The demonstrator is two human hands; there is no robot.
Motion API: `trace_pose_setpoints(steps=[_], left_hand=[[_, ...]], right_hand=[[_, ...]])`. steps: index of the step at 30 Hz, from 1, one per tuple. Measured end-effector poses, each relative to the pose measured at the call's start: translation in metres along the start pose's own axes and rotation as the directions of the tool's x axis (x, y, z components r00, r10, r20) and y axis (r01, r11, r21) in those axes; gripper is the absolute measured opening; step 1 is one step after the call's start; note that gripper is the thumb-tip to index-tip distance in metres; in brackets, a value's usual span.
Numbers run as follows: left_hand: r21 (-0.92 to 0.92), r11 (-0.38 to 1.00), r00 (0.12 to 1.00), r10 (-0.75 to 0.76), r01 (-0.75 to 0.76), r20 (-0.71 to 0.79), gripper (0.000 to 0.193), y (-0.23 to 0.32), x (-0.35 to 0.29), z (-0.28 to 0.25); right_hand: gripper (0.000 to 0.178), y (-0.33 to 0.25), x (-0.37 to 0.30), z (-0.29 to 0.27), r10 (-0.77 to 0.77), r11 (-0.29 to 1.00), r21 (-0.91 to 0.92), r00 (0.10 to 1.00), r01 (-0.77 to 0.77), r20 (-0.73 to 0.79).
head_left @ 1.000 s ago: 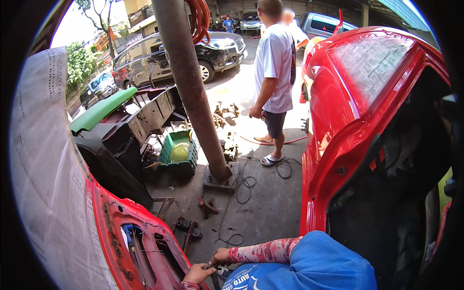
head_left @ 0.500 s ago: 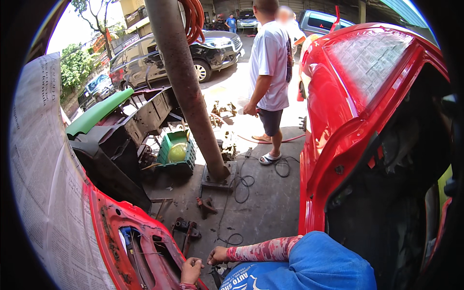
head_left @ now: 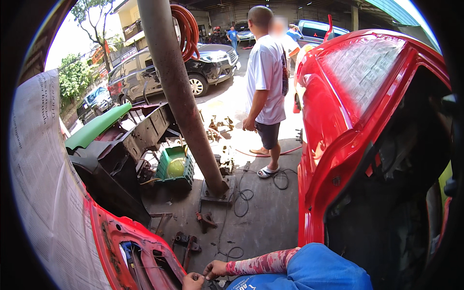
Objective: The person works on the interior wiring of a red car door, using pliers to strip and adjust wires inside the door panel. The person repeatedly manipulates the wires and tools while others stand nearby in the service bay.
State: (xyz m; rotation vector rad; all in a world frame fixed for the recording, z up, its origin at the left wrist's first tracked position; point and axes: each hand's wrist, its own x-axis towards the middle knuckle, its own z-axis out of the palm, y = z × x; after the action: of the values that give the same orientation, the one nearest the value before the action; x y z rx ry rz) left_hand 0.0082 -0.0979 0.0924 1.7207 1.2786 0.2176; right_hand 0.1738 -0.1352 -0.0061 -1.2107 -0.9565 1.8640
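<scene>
Low in the view my left hand [head_left: 193, 281] and my right hand [head_left: 214, 269] meet fingertip to fingertip. Both are closed in a pinch, and whatever they hold is too small or hidden to make out. A dark item shows just below the fingers, partly cut off by the frame's lower edge. My right forearm wears a red and white patterned sleeve [head_left: 261, 260]. Beside my left hand is a red car door [head_left: 108, 217] with bare inner openings, wires showing inside, and newspaper [head_left: 50, 193] masking its upper part.
A red car body [head_left: 314, 193] with a covered rear side window stands on the right. A rusty post [head_left: 181, 96] rises ahead, beside a green crate [head_left: 175, 169]. Cables and metal stands [head_left: 206, 221] lie on the floor. A person in a white shirt [head_left: 266, 77] stands beyond.
The view has tilted up a little, so the scene sits lower in it. My two hands have come closer together, their fingertips now meeting.
</scene>
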Motion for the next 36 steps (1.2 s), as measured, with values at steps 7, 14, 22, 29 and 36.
trace_pose_setpoints(steps=[7,14,22,29,36], left_hand=[[-0.035,0.999,0.998,0.024,-0.026,-0.054,0.018,0.028,-0.013,-0.003],[-0.034,0.999,0.999,0.033,-0.034,-0.024,0.016,0.024,-0.008,-0.004],[-0.006,0.999,0.999,0.053,-0.053,0.0,0.015,0.016,-0.002,0.009],[-0.026,0.996,0.99,0.086,-0.089,-0.109,0.017,-0.009,0.008,0.012],[-0.044,0.999,1.0,0.017,-0.016,0.007,0.021,-0.021,0.012,0.012]], right_hand=[[0.02,-0.009,-0.005,0.005,-0.034,0.999,-0.011,0.999,0.034,-0.026],[0.021,0.004,-0.001,0.005,-0.155,0.988,-0.032,0.986,0.154,-0.063],[0.018,-0.001,-0.006,0.0,-0.092,0.991,-0.108,0.993,0.084,-0.075],[0.017,-0.01,-0.01,-0.007,0.081,0.997,0.001,0.982,-0.082,-0.172],[0.026,-0.005,-0.018,-0.014,-0.103,0.969,-0.24,0.974,0.052,-0.203]])
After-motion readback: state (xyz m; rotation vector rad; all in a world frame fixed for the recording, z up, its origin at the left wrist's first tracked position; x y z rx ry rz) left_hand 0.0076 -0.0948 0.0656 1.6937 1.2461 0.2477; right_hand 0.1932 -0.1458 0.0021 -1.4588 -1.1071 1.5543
